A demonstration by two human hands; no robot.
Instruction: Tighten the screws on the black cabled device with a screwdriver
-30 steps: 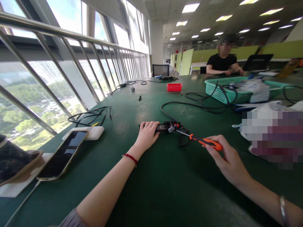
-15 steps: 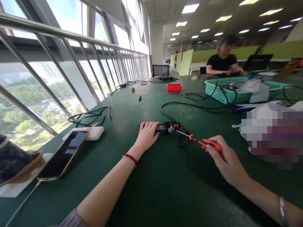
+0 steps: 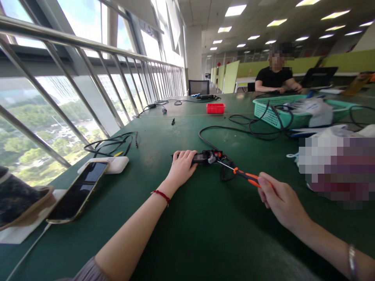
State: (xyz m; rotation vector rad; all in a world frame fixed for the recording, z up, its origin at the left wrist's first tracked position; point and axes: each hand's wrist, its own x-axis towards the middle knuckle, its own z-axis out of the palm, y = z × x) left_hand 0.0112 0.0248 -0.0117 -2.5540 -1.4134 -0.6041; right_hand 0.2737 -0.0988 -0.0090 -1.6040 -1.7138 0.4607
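Observation:
On the green table lies a black corded device [image 3: 201, 157] with its inner parts exposed at the right end, including a small grey piece and an orange-red one. My left hand [image 3: 183, 166] is closed over the device's left end and holds it against the table. My right hand [image 3: 281, 197] is wrapped round the rear of the handle of an orange and black screwdriver [image 3: 247, 176]. The screwdriver's thin shaft points left, and its tip meets the device's exposed end. Exactly what the tip touches is too small to tell.
A black cable runs from the device to a green basket [image 3: 272, 115]. Beyond stands a red tray [image 3: 215, 108]. Left are a phone [image 3: 79, 191], a white block [image 3: 119, 164] and coiled cable [image 3: 111, 143]. Plastic bags [image 3: 325, 156] lie right. A person [image 3: 275, 76] sits across the table.
My right hand has shifted back along the screwdriver's handle, and its fingers have closed more tightly. The screwdriver tip, the device and my left hand have stayed in place.

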